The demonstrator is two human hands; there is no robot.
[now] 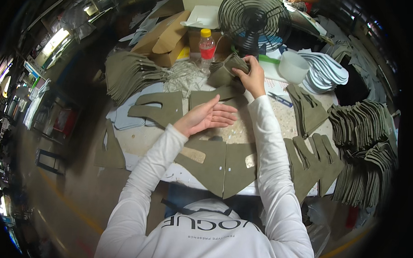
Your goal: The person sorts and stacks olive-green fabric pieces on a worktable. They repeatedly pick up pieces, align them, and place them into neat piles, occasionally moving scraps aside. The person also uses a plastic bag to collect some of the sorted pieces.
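Observation:
My right hand (252,78) reaches to the far middle of the table, its thumb and fingers closed on a curled bundle of olive fabric pieces (221,74). Palm turned up and fingers stretched out, my left hand (210,116) hovers over the middle with nothing in it. Under and beside it lie a flat olive piece with a long slot (157,104) and another olive piece (221,94). Close to me, two mirrored olive pieces (209,168) with cut-outs and small white tags lie edge to edge.
Olive piece stacks stand at the far left (126,74) and right (359,127); more pieces (307,162) overhang the right edge. Behind are a bottle with a yellow cap (206,49), a black fan (253,21), a translucent tub (293,68) and cardboard (169,36). Blue-handled snips (281,100) lie right.

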